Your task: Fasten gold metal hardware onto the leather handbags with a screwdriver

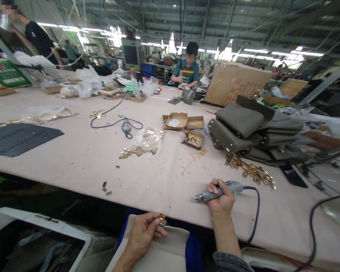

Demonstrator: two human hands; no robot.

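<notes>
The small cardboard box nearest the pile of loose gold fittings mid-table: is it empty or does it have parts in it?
Not empty. The small cardboard box lies open, with gold-coloured parts showing inside; how full it is, cannot tell.

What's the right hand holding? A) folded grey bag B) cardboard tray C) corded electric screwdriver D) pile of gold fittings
C: the right hand is wrapped around a corded electric screwdriver whose tip points left over the table, while the left hand pinches a small gold fitting.
</notes>
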